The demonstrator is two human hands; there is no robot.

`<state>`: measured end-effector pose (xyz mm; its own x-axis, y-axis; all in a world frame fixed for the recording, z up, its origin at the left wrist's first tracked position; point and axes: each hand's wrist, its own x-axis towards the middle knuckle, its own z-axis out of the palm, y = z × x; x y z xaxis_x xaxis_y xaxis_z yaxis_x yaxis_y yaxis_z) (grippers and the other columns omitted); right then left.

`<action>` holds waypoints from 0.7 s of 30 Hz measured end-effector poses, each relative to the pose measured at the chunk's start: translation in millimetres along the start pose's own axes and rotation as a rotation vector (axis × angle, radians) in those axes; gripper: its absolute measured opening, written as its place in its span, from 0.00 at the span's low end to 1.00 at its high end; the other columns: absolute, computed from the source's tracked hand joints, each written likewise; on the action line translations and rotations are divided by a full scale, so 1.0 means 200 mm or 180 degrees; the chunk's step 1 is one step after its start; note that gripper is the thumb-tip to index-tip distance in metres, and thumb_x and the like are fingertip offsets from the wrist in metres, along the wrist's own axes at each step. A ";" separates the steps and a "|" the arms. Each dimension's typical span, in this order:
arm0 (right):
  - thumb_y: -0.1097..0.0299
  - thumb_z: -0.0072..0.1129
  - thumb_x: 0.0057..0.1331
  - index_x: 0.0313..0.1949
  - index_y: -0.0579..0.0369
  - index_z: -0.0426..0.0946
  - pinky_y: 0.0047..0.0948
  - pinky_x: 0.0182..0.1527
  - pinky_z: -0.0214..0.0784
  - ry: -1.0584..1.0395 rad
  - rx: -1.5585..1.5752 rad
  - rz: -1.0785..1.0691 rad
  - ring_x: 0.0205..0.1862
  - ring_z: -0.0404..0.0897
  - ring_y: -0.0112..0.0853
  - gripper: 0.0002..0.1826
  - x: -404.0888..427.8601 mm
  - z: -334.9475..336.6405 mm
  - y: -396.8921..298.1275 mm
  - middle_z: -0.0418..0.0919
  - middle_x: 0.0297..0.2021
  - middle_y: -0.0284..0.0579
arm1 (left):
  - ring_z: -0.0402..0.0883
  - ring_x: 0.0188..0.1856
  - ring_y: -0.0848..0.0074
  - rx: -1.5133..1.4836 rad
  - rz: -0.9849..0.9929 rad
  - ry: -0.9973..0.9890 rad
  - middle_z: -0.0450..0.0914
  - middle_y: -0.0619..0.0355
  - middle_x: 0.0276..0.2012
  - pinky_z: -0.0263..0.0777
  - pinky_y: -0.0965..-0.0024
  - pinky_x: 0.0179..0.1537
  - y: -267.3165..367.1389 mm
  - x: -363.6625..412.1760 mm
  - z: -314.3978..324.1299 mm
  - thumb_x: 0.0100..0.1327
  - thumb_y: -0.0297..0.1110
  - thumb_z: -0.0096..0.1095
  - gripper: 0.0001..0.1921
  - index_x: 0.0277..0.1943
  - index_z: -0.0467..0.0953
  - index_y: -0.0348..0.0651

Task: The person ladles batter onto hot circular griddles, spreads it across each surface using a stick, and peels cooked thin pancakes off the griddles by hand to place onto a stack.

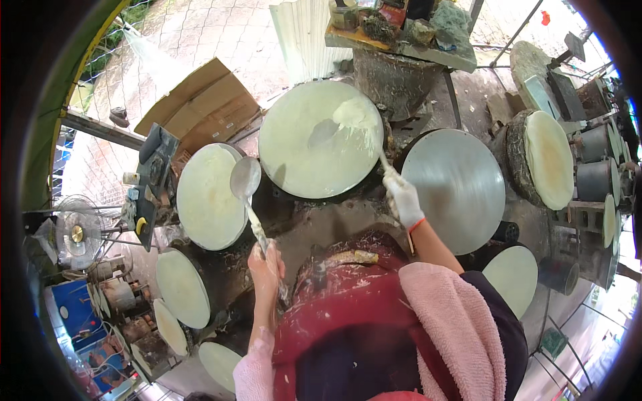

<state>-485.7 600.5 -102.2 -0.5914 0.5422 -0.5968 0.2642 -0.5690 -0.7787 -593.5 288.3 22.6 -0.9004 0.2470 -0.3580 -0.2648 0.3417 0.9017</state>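
My left hand [266, 263] grips the handle of a metal ladle [245, 178], whose round bowl overlaps the right edge of a batter-covered round griddle [208, 200]. My right hand [403, 199], in a white glove with a red cuff, holds a batter-coated tool [384, 159] at the right edge of the large central griddle [301, 155]. Pale batter covers that griddle, with a thicker mound of batter [355, 114] near its upper right; the tool's far end is not distinct from the batter. Right of the gloved hand is a bare metal griddle [454, 190].
More batter-covered griddles stand at the lower left [183, 288] and lower right [511, 280]. A fan [77, 233] is at the far left. Cardboard [200, 108] leans behind the left griddle. A cluttered shelf [401, 50] stands beyond the central one.
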 end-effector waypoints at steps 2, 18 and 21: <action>0.58 0.55 0.68 0.53 0.40 0.75 0.18 0.12 0.48 0.0047 0.0039 0.0219 0.11 0.59 0.16 0.15 0.01 -0.02 -0.03 0.65 0.18 0.25 | 0.61 0.13 0.84 0.0033 0.0036 -0.0016 0.64 0.63 0.19 0.54 0.80 0.12 0.02 0.02 0.01 0.72 0.37 0.50 0.12 0.41 0.69 0.34; 0.64 0.56 0.68 0.59 0.48 0.73 0.13 0.20 0.51 -0.1073 -0.0939 0.0381 0.19 0.60 0.11 0.20 0.04 -0.05 -0.10 0.71 0.27 0.20 | 0.63 0.13 0.84 -0.0250 -0.0358 0.0009 0.66 0.63 0.19 0.57 0.79 0.13 -0.07 0.03 0.04 0.71 0.32 0.50 0.08 0.38 0.69 0.37; 0.68 0.56 0.67 0.61 0.59 0.70 0.16 0.45 0.64 -0.0923 -0.0969 -0.0303 0.42 0.72 0.16 0.23 0.22 -0.12 -0.12 0.77 0.45 0.31 | 0.63 0.12 0.83 -0.0016 -0.0155 -0.0216 0.66 0.63 0.19 0.56 0.77 0.13 -0.04 0.23 0.07 0.70 0.39 0.53 0.12 0.33 0.68 0.39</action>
<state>-498.9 652.3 -114.8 -0.8022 0.3627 -0.4743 0.3851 -0.2928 -0.8752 -628.7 309.6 -3.6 -0.8611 0.2911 -0.4168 -0.3095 0.3502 0.8841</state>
